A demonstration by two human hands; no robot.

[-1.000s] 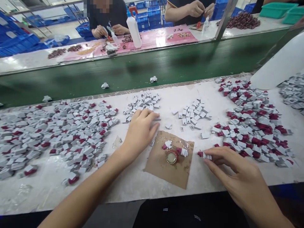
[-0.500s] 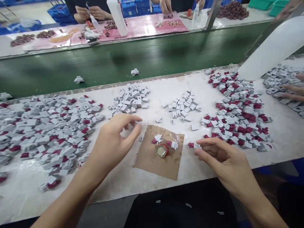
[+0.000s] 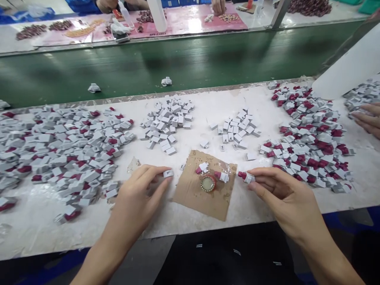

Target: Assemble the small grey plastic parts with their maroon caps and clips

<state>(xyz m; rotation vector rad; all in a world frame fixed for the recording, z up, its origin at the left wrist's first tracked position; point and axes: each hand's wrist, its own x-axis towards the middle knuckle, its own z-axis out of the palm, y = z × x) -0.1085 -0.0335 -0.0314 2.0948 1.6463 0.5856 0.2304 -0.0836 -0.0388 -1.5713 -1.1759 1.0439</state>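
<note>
Between the thumb and forefinger of my left hand is a small grey block, held just left of the cardboard. My right hand pinches a grey-and-maroon piece at the cardboard's right side, its maroon end pointing left. The square of brown cardboard lies between both hands. On it rest an upturned bottle cap and two more grey-and-maroon pieces, one above the cap and one to its right.
Loose grey blocks form two heaps behind the cardboard. Larger piles of grey-and-maroon pieces spread at left and right. A green belt runs behind the table. Another person's hand is at far right.
My left hand has drawn back towards me and now shows a grey block in its fingertips. My right hand still pinches its piece. The view has shifted slightly.
</note>
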